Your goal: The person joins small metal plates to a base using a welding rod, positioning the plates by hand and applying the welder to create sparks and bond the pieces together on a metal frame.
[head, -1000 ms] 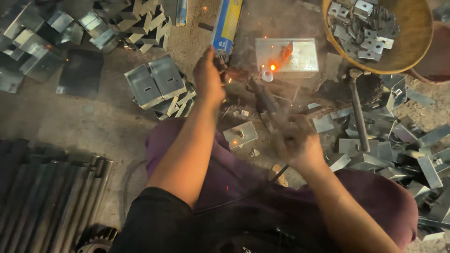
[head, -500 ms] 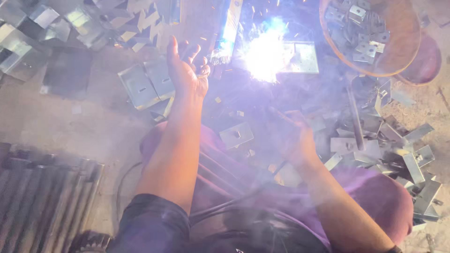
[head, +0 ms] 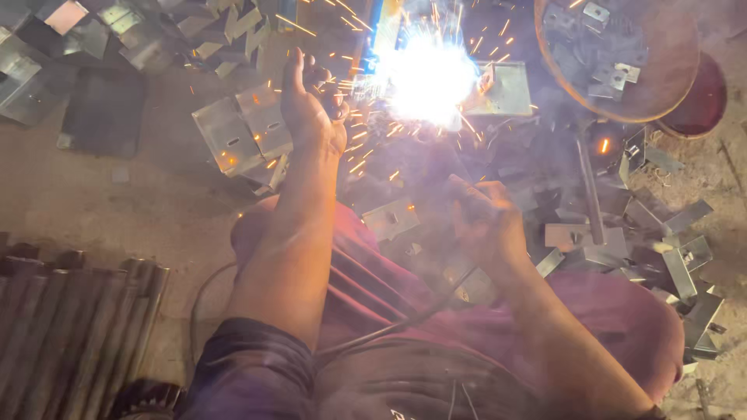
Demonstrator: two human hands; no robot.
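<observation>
Floor: dirt, strewn with metal brackets (head: 241, 136)
Left hand (head: 311, 109): raised, fingers loosely curled, holding nothing
Right hand (head: 486, 222): gripping welding holder beside bright arc (head: 424, 78)

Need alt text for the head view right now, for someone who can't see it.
A bright welding arc throws sparks over a small metal plate on the floor. The right hand grips a welding holder; the left hand is raised, open, beside the glare. Metal brackets lie around, and a round basket holds more.

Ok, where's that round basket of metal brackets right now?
In the head view the round basket sits at the top right, just right of the welding flash and the flat metal plate, beyond the right hand.
</observation>
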